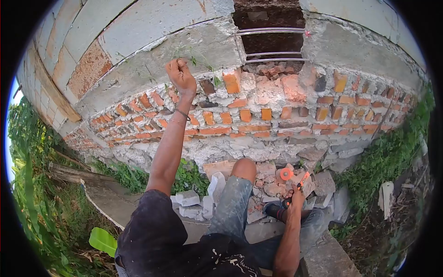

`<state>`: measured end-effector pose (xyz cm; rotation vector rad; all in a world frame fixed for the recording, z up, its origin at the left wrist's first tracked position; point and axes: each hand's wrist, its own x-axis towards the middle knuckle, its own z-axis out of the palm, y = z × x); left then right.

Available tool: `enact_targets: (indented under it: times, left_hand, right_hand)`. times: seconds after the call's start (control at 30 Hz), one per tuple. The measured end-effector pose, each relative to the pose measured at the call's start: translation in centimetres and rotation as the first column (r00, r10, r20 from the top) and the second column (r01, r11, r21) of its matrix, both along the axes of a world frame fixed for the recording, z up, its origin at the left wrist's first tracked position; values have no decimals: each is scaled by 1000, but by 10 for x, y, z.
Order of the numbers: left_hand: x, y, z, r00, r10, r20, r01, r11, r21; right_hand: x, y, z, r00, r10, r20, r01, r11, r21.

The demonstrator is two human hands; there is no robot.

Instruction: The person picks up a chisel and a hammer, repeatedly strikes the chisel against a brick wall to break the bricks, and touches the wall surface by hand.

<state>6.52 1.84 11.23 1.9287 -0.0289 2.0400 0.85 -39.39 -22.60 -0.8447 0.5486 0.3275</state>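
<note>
My left hand [181,77] is raised against the grey concrete band [203,48] of the wall, fingers closed in a pinch. Thin green weeds [194,60] hang around it; what the fingers hold is too small to make out. Low on the right, my right hand [296,195] is wrapped round a slim orange-and-black tool [303,179], whose kind I cannot tell. Just left of that tool, an orange disc-shaped reel [286,174] with a pale centre appears above the broken bricks [272,188].
Exposed brickwork [226,118] runs across the wall, below an opening crossed by pinkish bars [272,30]. Grey block pieces [188,198] and rubble lie around my legs. A curved concrete slab edge [104,198] is on the left, with plants [392,147] on both sides.
</note>
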Motion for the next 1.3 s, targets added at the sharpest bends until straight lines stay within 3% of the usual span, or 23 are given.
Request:
enact_targets:
  times: [0.13,0.23,0.33,0.4,0.47,0.53,0.6,0.63,0.7,0.77,0.8,0.87,0.9,0.97,1.03,1.07,1.13,1.2,1.23,1.3]
  left_hand:
    - [-11,-11,-14,998,-57,-16,54,988,-146]
    - [-47,-55,-17,998,53,-18,-50,991,127]
    - [-83,-104,-29,994,107,34,-112,915,387]
    - [-98,-132,-49,992,-56,-110,100,884,457]
    - [-95,-160,-74,907,-236,-349,377,825,421]
    - [-71,-179,-104,774,-289,-564,550,749,370]
    - [-41,-202,-137,584,-354,-730,617,779,116]
    - [-25,-205,-157,534,-383,-754,644,761,70]
    - [19,-212,-200,86,-267,-960,430,879,-206]
    - [51,-227,-232,-232,-278,-932,328,880,-344]
    - [72,-231,-257,-255,-287,-924,333,871,-362]
    - [111,-231,-326,-472,-66,-879,318,917,-240]
    - [117,-228,-369,-482,-67,-874,321,914,-247]
    - [122,-226,-449,-178,-188,-966,406,880,-247]
    - [120,-244,-483,-426,-184,-886,173,944,-279]
    - [122,-248,-520,-471,-94,-877,214,952,-217]
    - [117,-265,-534,-485,-7,-874,287,943,-167]
    - [103,-273,-561,-416,-87,-905,207,960,-188]
    - [105,-268,-602,-359,-158,-920,92,975,-203]
    - [104,-281,-578,-339,-198,-920,48,973,-228]
  right_hand:
    - [4,-1,-7,1000,9,-6,-9,1000,-1]
    - [2,-5,-8,1000,3,-5,-3,1000,20]
    - [4,-7,-7,1000,-16,-13,17,999,35]
    - [5,-7,-7,1000,-18,-23,19,999,30]
    - [6,-7,-8,998,-44,-36,46,996,76]
    - [8,-6,0,996,-72,-44,75,994,81]
    - [3,-11,13,994,-100,-52,104,991,79]
    - [1,-14,16,990,-130,-55,134,987,87]
    - [0,-22,26,982,-188,-36,189,981,38]
    - [1,-29,41,972,-234,-23,233,972,-28]
    - [1,-33,48,967,-252,28,253,965,-68]
    - [5,-42,58,960,-277,29,279,957,-79]
    - [6,-46,61,955,-293,44,296,949,-111]
    - [10,-50,68,944,-322,69,329,928,-173]
    - [12,-53,73,946,-322,31,323,932,-165]
    - [15,-56,75,951,-310,5,307,940,-146]
    - [17,-56,77,957,-289,-22,284,950,-132]
    - [20,-56,77,964,-260,-49,254,962,-101]
    - [21,-55,77,975,-214,-56,207,973,-104]
    - [23,-53,77,989,-124,-78,115,987,-110]
